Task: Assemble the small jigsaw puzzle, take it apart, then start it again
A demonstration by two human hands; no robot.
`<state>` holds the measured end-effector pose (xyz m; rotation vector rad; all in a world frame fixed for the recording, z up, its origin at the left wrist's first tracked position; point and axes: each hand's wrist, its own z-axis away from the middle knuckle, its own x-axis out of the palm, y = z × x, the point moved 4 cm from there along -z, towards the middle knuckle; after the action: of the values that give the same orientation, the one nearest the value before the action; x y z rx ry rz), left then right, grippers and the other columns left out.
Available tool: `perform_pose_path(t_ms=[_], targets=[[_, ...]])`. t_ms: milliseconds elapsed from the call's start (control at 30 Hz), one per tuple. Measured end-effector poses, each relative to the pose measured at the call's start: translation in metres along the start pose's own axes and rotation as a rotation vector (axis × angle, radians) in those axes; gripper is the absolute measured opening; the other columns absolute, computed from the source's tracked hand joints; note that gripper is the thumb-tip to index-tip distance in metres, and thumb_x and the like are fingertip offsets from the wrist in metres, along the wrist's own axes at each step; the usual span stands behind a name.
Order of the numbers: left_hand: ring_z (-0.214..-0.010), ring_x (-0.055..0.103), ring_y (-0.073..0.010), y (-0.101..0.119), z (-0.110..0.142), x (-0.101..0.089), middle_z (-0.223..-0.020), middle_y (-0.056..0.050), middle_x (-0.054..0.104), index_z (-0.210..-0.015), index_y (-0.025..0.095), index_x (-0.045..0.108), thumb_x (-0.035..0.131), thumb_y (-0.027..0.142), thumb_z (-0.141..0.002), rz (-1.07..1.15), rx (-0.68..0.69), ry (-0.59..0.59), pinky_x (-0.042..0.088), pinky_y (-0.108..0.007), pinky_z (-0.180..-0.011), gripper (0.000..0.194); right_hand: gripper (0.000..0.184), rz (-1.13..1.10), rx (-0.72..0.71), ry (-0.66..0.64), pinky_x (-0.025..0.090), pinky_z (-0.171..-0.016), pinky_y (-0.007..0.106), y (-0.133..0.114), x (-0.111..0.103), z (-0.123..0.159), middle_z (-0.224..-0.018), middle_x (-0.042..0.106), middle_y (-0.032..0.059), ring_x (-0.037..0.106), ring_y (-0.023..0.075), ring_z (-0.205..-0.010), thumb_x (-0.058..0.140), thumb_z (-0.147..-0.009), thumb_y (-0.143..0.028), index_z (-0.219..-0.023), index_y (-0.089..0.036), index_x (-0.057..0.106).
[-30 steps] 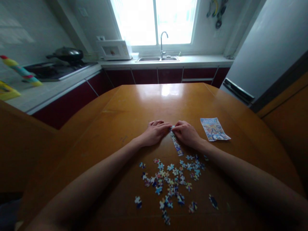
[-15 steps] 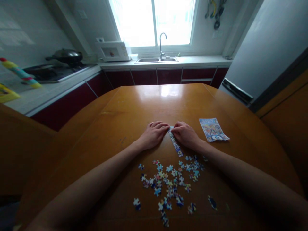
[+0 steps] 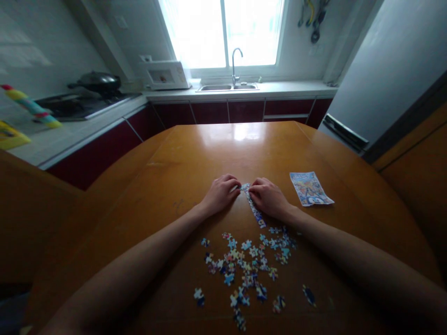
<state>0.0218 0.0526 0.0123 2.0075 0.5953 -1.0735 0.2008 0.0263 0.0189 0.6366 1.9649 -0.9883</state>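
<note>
A narrow strip of joined jigsaw pieces (image 3: 257,215) lies on the wooden table between my hands, slanting down toward the right. At the strip's far end my left hand (image 3: 221,193) is closed in a pinch on a small jigsaw piece (image 3: 243,187), partly covered by the fingertips. My right hand (image 3: 268,197) rests along the strip's right side, its curled fingers gripping the upper edge and hiding part of it. Nearer to me, many loose jigsaw pieces (image 3: 253,251) are scattered between my forearms.
A creased picture sheet (image 3: 310,188) lies right of my right hand. Stray pieces sit apart, such as a dark one (image 3: 309,295) at lower right. Beyond the table (image 3: 167,163) stand a counter with a sink (image 3: 216,87), a microwave (image 3: 165,75) and a fridge (image 3: 394,60).
My left hand has drawn slightly left and its fingers have bent into a pinch, baring a piece at the strip's far end. The right hand has hardly moved.
</note>
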Motion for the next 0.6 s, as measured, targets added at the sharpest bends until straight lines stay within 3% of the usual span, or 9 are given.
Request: perform_pose_path(t_ms=[233, 433, 600], targets=[[-0.094, 0.063, -0.0196, -0.003, -0.001, -0.001, -0.098, -0.004, 0.068, -0.085, 0.021, 0.074, 0.073, 0.021, -0.084, 0.152, -0.083, 0.057, 0.05, -0.033, -0.089, 0.001, 0.017, -0.002, 0.016, 0.018, 0.045, -0.078, 0.033, 0.001, 0.002, 0.0, -0.09, 0.069, 0.0083, 0.06, 0.0218, -0.088, 0.06, -0.091, -0.018, -0.084, -0.019, 0.075], [-0.093, 0.063, -0.0196, 0.0, 0.001, 0.0, -0.097, -0.004, 0.068, -0.09, 0.02, 0.072, 0.07, 0.023, -0.088, 0.114, -0.06, 0.067, 0.05, -0.033, -0.087, 0.004, 0.02, -0.116, 0.104, 0.101, 0.047, -0.08, 0.033, 0.014, 0.001, -0.011, -0.095, 0.072, 0.0086, 0.063, 0.0205, -0.086, 0.059, -0.09, -0.014, -0.102, -0.018, 0.075], [-0.096, 0.062, -0.0199, -0.004, 0.001, -0.001, -0.099, -0.006, 0.067, -0.095, 0.018, 0.069, 0.058, 0.016, -0.092, 0.163, -0.11, 0.138, 0.051, -0.033, -0.087, 0.012, 0.019, -0.062, -0.095, -0.034, 0.046, -0.083, 0.035, 0.018, 0.003, -0.041, -0.095, 0.068, 0.0081, 0.059, 0.0226, -0.094, 0.064, -0.088, -0.012, -0.093, -0.023, 0.078]])
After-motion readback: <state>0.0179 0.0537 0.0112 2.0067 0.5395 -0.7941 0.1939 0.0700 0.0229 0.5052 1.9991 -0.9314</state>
